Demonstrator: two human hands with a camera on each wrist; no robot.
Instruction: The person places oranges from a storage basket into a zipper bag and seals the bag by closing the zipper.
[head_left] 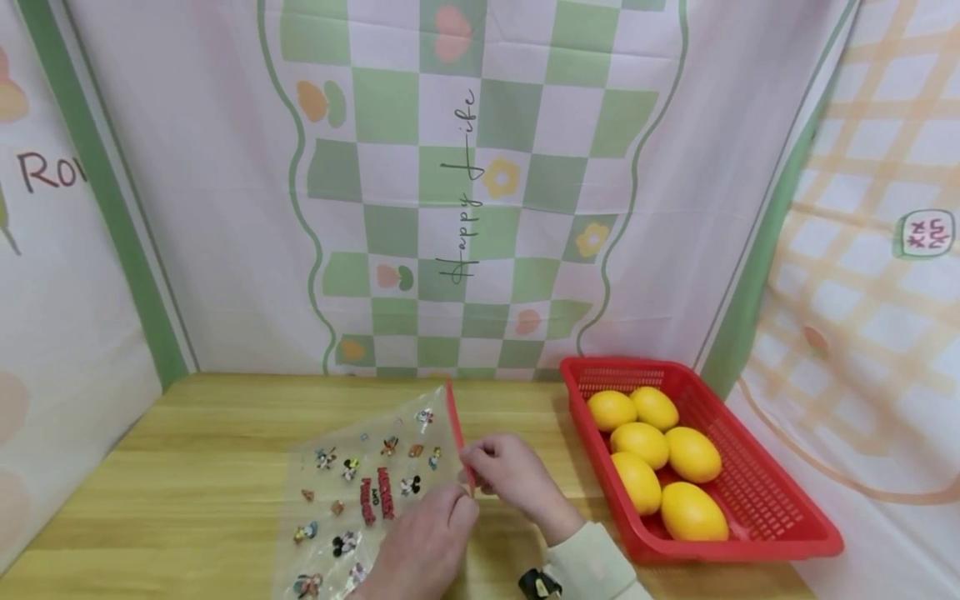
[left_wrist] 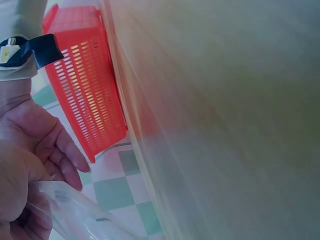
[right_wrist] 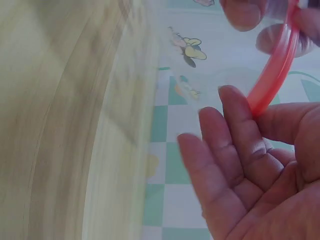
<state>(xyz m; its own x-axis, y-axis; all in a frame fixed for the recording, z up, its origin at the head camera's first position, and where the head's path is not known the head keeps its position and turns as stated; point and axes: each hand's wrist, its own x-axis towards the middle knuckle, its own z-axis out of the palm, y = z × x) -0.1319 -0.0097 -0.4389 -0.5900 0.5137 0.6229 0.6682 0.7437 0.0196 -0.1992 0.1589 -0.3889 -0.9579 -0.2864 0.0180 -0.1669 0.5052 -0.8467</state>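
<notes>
Slanting across the lower left-centre of the head view, a clear bag (head_left: 375, 454) has a red strip (head_left: 456, 421) along its right edge. The left hand (head_left: 426, 543), bottom centre, seems to pinch the bag near the strip's lower end, fingertips partly hidden. Just right, the right hand (head_left: 521, 483) pinches the strip between thumb and forefinger. Lower right, lemons (head_left: 693, 511) sit in a red basket (head_left: 750, 550).

Wood tbl (head_left: 217, 417) w/ red bskt (head_left: 750, 551)
</notes>
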